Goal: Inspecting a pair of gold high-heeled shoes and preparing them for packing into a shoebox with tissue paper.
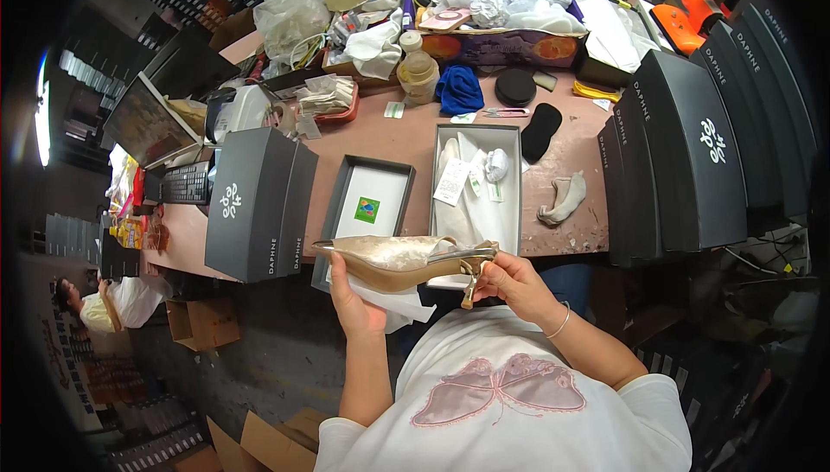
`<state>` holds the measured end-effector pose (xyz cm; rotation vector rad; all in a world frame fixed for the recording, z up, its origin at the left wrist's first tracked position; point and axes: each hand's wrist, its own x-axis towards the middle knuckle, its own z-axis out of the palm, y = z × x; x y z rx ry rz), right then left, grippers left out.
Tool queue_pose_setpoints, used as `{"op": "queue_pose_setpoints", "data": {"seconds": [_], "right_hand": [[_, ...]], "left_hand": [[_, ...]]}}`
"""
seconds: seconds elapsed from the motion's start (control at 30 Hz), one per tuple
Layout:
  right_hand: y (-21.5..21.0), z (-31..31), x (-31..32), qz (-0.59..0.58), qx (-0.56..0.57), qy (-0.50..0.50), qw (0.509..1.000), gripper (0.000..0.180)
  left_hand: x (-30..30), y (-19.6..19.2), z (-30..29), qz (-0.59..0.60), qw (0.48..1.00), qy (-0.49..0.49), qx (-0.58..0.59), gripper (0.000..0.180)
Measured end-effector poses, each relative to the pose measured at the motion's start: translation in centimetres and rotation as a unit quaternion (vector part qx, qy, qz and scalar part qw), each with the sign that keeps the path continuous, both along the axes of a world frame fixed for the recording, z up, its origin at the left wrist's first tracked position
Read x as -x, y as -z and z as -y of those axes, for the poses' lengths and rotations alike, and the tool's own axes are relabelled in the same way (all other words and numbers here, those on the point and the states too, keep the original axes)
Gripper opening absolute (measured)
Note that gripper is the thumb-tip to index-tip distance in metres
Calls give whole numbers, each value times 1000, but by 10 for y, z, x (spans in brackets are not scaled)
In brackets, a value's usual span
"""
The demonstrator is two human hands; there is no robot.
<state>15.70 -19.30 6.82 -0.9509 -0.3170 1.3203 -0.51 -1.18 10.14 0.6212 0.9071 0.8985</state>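
Note:
A pale gold pointed slingback shoe (389, 271) lies sideways between my hands, above the table's near edge. My left hand (354, 301) grips it under the toe, with white tissue paper (402, 311) hanging below. At the heel end, the fingers of my right hand (517, 285) are closed on the shoe by its gold heel. Just beyond stands an open grey shoe box (519, 156) holding white tissue, paper tags and a crumpled paper ball. To its left, a box lid (342, 204) lies with its white inside up and bears a small green sticker.
Dark shoe boxes stand on the left (251, 213) and in a tall row on the right (683, 152). A beige cloth (564, 199), black pad (541, 131) and blue cloth (459, 90) lie on the table. Behind them stands a carton (506, 50) heaped with crumpled paper. Another person sits far left.

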Motion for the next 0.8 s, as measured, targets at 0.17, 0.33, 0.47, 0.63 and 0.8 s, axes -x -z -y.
{"op": "queue_pose_setpoints", "data": {"seconds": [0.17,0.33,0.47,0.63,0.8], "right_hand": [[1,0,-1,-18,-7,-12,1000,33],[2,0,-2,-63,-21,-18,998,36],[-10,-2,-1,-115,-14,-4,993,37],[-32,-6,-7,198,-93,31,975,41],[-60,-23,4,654,-187,6,733,43]], "left_hand": [[-1,-6,4,10,1000,-19,-23,57],[-1,-15,12,-14,994,-24,-110,54],[-1,-17,15,-21,984,-21,-173,53],[-13,-17,6,1,991,-4,-131,52],[-28,4,-8,107,979,108,132,47]]}}
